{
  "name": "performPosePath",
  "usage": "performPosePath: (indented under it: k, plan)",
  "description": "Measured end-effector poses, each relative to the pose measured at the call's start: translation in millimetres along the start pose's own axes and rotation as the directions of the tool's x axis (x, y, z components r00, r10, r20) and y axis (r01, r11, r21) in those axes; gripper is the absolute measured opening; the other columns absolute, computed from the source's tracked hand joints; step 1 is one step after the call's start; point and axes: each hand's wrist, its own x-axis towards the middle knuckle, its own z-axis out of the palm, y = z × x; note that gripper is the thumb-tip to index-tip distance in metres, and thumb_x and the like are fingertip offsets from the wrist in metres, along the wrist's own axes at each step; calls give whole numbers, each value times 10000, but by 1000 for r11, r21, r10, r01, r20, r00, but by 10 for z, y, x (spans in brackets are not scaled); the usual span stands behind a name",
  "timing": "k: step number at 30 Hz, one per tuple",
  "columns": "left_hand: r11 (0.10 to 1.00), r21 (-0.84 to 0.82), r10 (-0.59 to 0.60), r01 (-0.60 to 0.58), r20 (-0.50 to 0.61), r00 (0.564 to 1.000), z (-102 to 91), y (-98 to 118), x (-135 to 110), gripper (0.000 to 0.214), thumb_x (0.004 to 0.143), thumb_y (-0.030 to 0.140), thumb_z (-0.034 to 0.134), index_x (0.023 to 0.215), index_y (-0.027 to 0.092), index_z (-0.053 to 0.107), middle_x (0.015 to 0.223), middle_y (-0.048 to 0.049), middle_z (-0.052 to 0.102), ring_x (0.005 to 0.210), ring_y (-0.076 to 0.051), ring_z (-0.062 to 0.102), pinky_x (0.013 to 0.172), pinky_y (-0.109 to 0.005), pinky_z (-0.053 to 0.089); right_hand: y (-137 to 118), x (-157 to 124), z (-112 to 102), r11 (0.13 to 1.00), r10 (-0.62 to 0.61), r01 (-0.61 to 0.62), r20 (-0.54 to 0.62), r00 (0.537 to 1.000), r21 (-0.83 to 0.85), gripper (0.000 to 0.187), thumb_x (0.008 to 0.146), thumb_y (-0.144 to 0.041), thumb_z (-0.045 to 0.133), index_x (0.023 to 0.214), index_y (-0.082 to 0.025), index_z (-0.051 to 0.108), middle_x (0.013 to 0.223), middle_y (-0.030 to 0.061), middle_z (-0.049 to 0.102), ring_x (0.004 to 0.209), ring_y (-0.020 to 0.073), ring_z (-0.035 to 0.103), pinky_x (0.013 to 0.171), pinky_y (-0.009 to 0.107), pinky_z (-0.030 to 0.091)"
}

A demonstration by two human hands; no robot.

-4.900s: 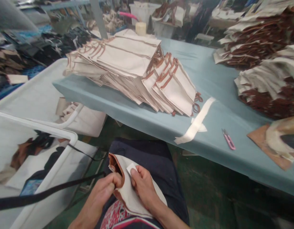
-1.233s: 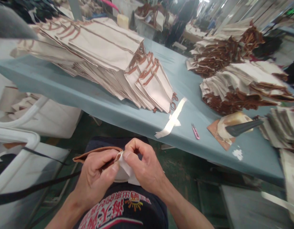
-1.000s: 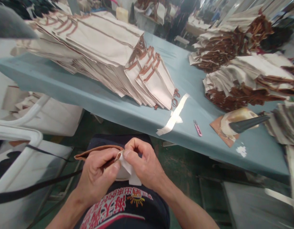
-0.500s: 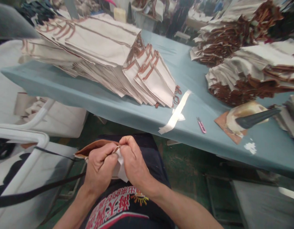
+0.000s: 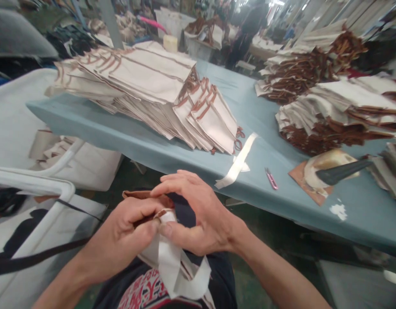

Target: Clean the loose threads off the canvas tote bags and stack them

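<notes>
Beside a blue-covered surface (image 5: 88,124), a cream cloth piece with a brown edge (image 5: 136,194) was held between the left hand (image 5: 127,227) and the right hand (image 5: 210,214). The edge was pinched in a narrow left grip, where a white strip (image 5: 168,253) met the brown trim; the right grip was curved, a gap left between thumb and fingers, with the thumb laid against the strip. Whether the strip was clamped by that hand could not be told. Below both hands, the slack strip was hung in a loose curl, its end turned up.

Should the left pinch be eased, the strip could be let out of line with the edge, it was judged; a twist could be caused by the slack length if it were snagged in the cloth's folds.

Most of the cloth piece was hidden by the hands, and the right fingertips' contact was obscured. Whether the strip had been fastened could not be made out. Small snips (image 5: 271,178) were seen clearly enough on the surface, but the rightmost stack (image 5: 392,167) was cut off and the far background was blurred.
</notes>
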Motion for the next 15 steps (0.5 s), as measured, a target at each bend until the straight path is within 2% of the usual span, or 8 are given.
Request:
performPosePath:
  k: [3,5,7,9,12,15]
  plan:
    - [990,143,12,-12,1,1000,-26,107,-31,305,938,279,581,706,219,771,577,35,677,482,-133,600,462,-183,453,-14,179,-105,994,-43,57,135,990,-95,148,921,-316,757,1032,-250,685,887,0,772,921,230,738,1248,507,428]
    - [983,184,5,1,-31,1000,-23,140,-69,277,942,269,574,750,223,768,573,43,696,448,-129,598,427,-182,433,-33,249,-144,989,-6,38,216,976,-146,136,906,-315,742,886,-260,619,756,-38,672,761,194,637,1101,447,481]
    - [979,201,1,15,-82,997,-13,144,-105,227,938,251,568,772,233,721,553,60,682,420,-125,581,407,-183,426,-62,280,-159,987,42,6,292,956,-162,236,909,-321,719,787,-265,525,700,-52,571,691,172,529,875,365,463]
    - [978,206,12,12,-116,993,-4,128,-130,186,933,229,559,785,248,670,543,75,666,409,-123,578,401,-183,435,-94,286,-154,989,104,-62,347,932,-131,289,923,-318,697,750,-258,474,695,-58,514,669,155,462,738,326,376]
    - [974,224,70,-39,-135,988,1,67,-161,168,942,187,551,838,258,662,601,77,711,440,-125,644,423,-177,480,-120,269,-113,977,207,-212,385,900,-29,274,919,-296,676,736,-244,478,692,-70,488,636,126,409,652,295,303]
    - [927,340,226,-156,-177,958,-5,-52,-223,171,963,149,578,933,268,697,713,62,769,526,-126,718,502,-181,528,-102,244,-47,930,275,-348,401,874,119,301,917,-316,675,709,-241,470,670,-79,434,623,112,377,604,266,287]
